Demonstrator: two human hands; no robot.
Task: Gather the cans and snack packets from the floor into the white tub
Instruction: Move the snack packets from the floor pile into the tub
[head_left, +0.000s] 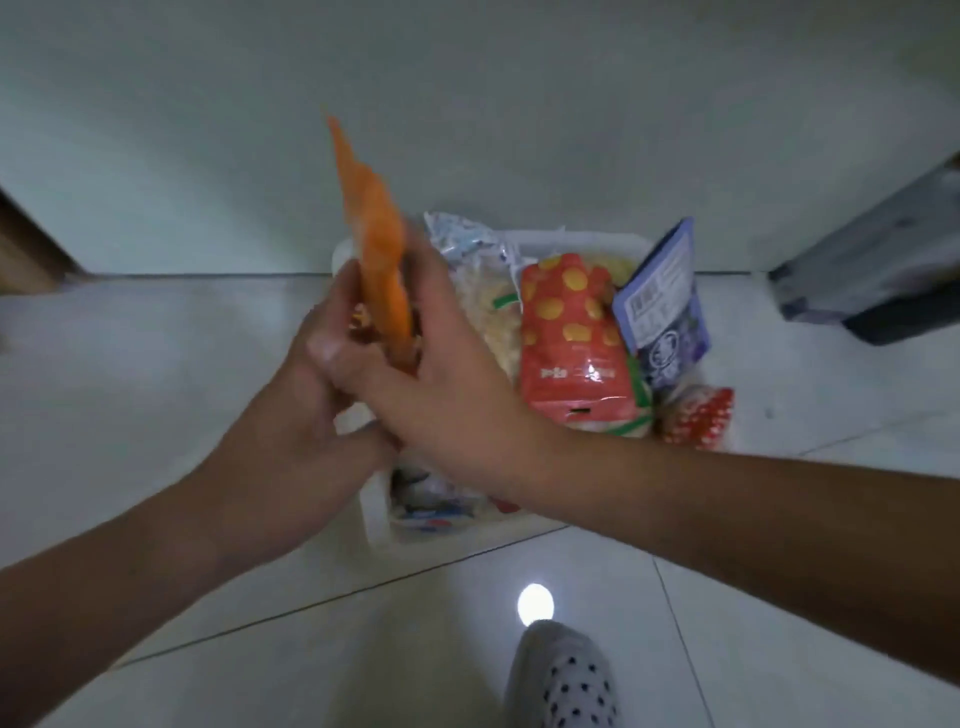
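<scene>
An orange snack packet (375, 228) stands upright, edge-on, above the left part of the white tub (375, 512). My left hand (306, 395) holds its lower end from the left and my right hand (436, 364) holds it from the right, the two hands overlapping. The tub is packed with packets: a red one with yellow dots (571, 332), a blue-purple one (662, 301) standing at the right, a clear bag of pale snacks (491, 306), and a small red dotted one (698, 418) at the right edge. No cans are visible.
The tub sits on pale floor tiles close to a white wall. A dark bin with a grey liner (878, 270) stands at the right. A brown door edge (26, 244) shows at the left. My foot in a dotted slipper (563, 675) is at the bottom.
</scene>
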